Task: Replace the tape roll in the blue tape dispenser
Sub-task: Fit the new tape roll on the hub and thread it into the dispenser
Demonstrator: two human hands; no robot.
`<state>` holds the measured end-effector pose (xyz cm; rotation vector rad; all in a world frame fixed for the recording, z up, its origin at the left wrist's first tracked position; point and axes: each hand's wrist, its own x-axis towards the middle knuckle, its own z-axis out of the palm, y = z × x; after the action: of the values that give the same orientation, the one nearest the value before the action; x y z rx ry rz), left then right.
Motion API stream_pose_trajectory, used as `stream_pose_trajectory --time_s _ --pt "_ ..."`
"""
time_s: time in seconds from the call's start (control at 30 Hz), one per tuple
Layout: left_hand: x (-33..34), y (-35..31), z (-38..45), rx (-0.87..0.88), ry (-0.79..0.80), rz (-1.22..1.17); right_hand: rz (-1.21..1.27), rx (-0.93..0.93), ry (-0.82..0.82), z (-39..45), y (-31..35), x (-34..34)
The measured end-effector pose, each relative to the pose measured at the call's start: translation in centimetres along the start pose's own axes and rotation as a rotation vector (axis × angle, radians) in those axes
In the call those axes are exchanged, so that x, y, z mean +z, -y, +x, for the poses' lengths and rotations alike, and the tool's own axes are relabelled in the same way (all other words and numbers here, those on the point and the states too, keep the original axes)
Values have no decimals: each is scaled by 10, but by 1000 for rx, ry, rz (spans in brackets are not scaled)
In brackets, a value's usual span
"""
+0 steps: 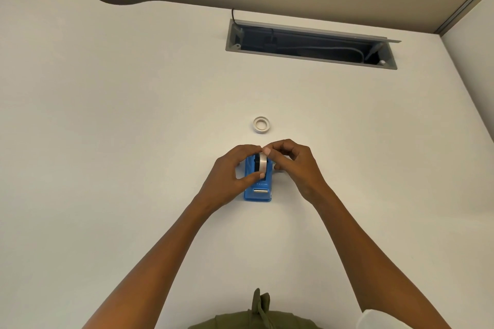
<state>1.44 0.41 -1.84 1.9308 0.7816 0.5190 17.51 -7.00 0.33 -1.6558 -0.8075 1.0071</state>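
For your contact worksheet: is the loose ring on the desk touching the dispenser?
Apart. The head view shows bare desk between the ring and the dispenser, with the hands between.

The left hand (232, 168) and right hand (292, 161) cover the far end and both sides of the blue tape dispenser (258, 191), so how the tape roll (262, 163) sits in its cradle can't be made out. The cables inside the counter's open hatch (310, 44) are lost in shadow. Both forearms and the green garment (258, 312) run off the bottom edge.
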Motion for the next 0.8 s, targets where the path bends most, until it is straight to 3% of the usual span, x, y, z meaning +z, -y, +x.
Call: stream_pose_trajectory --time_s 0.2,0.8 --pt "1 -1 0 -11 20 7 -103 -59 98 -5 -4 -5" --pt "0 -6 -1 -40 1 -20 -91 -89 -25 0 -3 3"
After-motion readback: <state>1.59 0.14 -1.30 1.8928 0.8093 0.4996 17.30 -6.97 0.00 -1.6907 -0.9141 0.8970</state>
